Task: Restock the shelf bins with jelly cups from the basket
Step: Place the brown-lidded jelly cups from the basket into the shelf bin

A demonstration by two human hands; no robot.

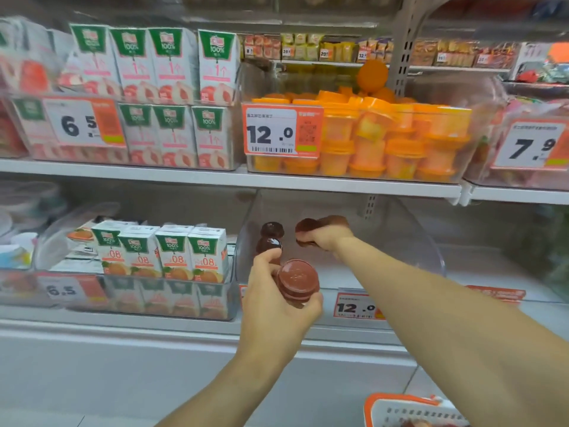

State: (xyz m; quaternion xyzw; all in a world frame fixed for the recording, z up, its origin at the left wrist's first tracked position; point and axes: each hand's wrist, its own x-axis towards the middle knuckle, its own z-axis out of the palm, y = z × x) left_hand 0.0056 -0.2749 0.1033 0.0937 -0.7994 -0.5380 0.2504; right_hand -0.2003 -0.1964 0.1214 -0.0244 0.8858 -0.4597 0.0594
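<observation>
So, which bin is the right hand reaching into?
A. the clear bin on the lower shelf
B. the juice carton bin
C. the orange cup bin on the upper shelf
A: the right hand holds a brown jelly cup inside the clear lower bin, beneath the orange cup bin.

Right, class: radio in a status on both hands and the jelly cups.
Left hand grips brown-lidded jelly cups. Right hand holds more inside clear plastic bin. Nothing blocking.
</observation>
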